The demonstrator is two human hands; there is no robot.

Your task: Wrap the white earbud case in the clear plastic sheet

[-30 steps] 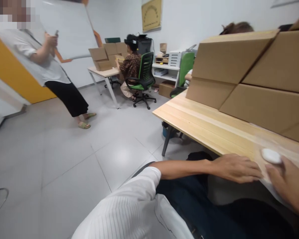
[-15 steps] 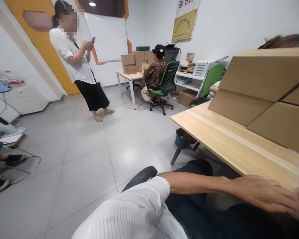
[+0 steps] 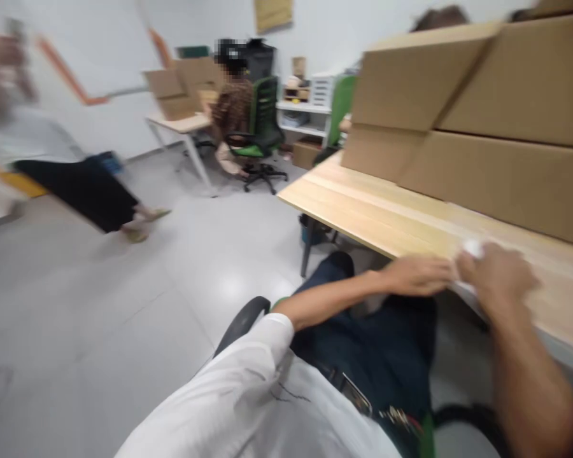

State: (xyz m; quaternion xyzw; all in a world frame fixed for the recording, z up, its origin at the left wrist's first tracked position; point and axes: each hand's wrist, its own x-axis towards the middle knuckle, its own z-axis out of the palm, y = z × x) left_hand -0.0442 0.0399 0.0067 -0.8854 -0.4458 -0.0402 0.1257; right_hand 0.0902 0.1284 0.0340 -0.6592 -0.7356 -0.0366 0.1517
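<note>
At the near edge of the wooden table (image 3: pixel 344 194), my two hands meet almost knuckle to knuckle. My left hand (image 3: pixel 415 275) has its fingers curled together, and what they hold is hidden. Beside it, my right hand (image 3: pixel 501 270) is closed round a small white thing (image 3: pixel 472 247), which shows over the thumb side. Motion blur hides what kind of thing it is. Some pale, thin material also shows just below the fingers. Both forearms come in over my lap.
Stacked cardboard boxes (image 3: pixel 516 184) stand along the table's far side. Beyond, a person in a patterned top sits on a green chair (image 3: pixel 266 121) at another table (image 3: pixel 174 123) with boxes. Someone in a black skirt (image 3: pixel 76 191) stands at left. A bin (image 3: pixel 310 230) is under my table.
My view has swung to the right, so the room has shifted left. My right hand, barely visible at the edge before, now shows fully beside my left hand.
</note>
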